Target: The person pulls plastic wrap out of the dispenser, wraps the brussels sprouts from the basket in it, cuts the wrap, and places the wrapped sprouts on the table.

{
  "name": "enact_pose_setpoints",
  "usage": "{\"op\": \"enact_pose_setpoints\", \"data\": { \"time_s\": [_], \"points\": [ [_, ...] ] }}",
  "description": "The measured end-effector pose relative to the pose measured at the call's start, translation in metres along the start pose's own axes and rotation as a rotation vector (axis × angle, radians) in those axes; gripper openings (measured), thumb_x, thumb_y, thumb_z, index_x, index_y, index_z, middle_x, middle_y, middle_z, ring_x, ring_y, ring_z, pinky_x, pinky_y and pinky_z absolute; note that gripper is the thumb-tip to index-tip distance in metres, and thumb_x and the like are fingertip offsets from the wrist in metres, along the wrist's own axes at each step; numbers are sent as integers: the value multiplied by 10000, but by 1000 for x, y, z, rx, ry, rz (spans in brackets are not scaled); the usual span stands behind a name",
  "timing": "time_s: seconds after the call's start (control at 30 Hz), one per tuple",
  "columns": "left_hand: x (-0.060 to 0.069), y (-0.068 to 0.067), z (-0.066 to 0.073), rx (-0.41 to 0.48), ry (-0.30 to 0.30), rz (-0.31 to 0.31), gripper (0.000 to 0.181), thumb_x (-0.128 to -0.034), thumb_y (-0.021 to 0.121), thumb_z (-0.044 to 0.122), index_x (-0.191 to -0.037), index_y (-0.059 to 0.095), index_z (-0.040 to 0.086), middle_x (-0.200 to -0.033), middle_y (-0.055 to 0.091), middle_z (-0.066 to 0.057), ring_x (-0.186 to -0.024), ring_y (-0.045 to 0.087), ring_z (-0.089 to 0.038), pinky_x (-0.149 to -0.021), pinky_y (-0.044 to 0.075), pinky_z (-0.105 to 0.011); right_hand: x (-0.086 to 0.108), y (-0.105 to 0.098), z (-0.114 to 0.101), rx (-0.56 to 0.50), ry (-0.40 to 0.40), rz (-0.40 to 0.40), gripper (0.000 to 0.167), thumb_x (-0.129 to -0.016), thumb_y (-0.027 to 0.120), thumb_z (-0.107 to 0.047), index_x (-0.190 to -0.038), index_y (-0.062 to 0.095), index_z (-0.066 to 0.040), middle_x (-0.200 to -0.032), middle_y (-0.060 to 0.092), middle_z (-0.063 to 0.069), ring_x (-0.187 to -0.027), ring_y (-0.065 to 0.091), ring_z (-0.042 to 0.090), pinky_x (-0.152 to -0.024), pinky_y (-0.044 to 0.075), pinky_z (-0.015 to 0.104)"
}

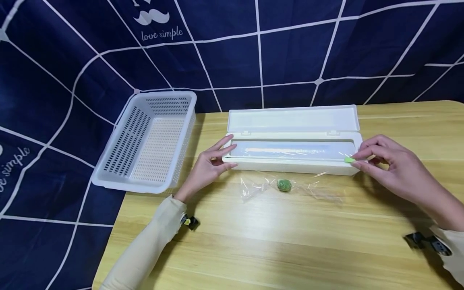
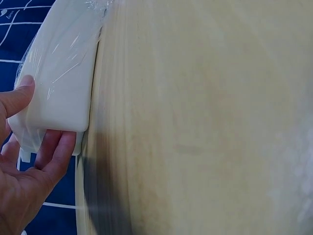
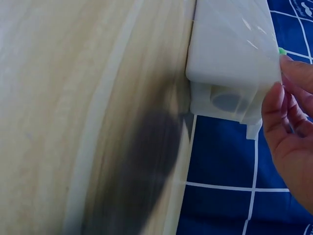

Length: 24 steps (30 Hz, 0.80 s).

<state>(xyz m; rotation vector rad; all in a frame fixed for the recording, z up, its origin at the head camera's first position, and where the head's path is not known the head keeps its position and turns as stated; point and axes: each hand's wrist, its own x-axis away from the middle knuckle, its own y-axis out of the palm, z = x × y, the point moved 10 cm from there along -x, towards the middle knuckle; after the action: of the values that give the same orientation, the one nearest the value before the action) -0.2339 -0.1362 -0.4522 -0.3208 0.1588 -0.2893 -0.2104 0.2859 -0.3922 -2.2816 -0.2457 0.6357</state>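
At the front right corner of a long white dispenser (image 1: 290,166), the right hand (image 1: 393,165) is pinching a small green tab (image 1: 349,160), its thumb and index fingers closing on it with hardly any gap. At the opposite end, the left hand (image 1: 208,166) is gripping the casing, its fingers spreading apart just enough to span that end, with the thumb pressing on the film-covered front. Both hands are thus working on 1 object, which is sitting near the back of the wooden counter (image 1: 275,245) with its lid (image 1: 293,120) standing up behind the roll (image 1: 290,149).

Just in front of the dispenser, a small green lump (image 1: 284,185) is lying amid clear film (image 1: 255,187); whether that film is joining the roll is not showing. Farther left, a white basket (image 1: 156,149) is standing well apart from the lump.

The step in hand seems to be cutting: the tab is apparently serving as a sliding cutter, waiting at the right end of its track. The next move is probably calling for a steady leftward draw along the front edge, with the left fingers bracing the casing and keeping out of the cutter's way.
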Motion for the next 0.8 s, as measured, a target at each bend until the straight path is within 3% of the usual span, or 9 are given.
{"op": "enact_pose_setpoints", "data": {
  "time_s": [0.3,0.53,0.8],
  "points": [
    [0,1,0,12,8,-2,547,-952,868,77,-1464,694,165,-1667,459,190,-969,661,-209,-684,543,-217,2,-3,1,1,-1,-2,373,-806,858,183,-999,816,-133,-1143,626,-129,-852,510,3,-626,403,164],
    [0,0,0,12,12,-4,550,-953,866,71,-1465,694,175,-1667,458,198,-900,642,-198,-690,547,-222,3,-4,3,2,-8,3,373,-793,863,186,-990,816,-127,-1148,629,-137,-850,503,3,-624,397,192],
    [0,1,-1,14,12,-11,552,-952,861,55,-1467,692,159,-1672,452,191,-815,604,-209,-674,534,-218,4,-6,3,3,-13,2,382,-784,859,202,-991,818,-117,-1145,634,-143,-912,535,-12,-662,411,131]
  ]
}}
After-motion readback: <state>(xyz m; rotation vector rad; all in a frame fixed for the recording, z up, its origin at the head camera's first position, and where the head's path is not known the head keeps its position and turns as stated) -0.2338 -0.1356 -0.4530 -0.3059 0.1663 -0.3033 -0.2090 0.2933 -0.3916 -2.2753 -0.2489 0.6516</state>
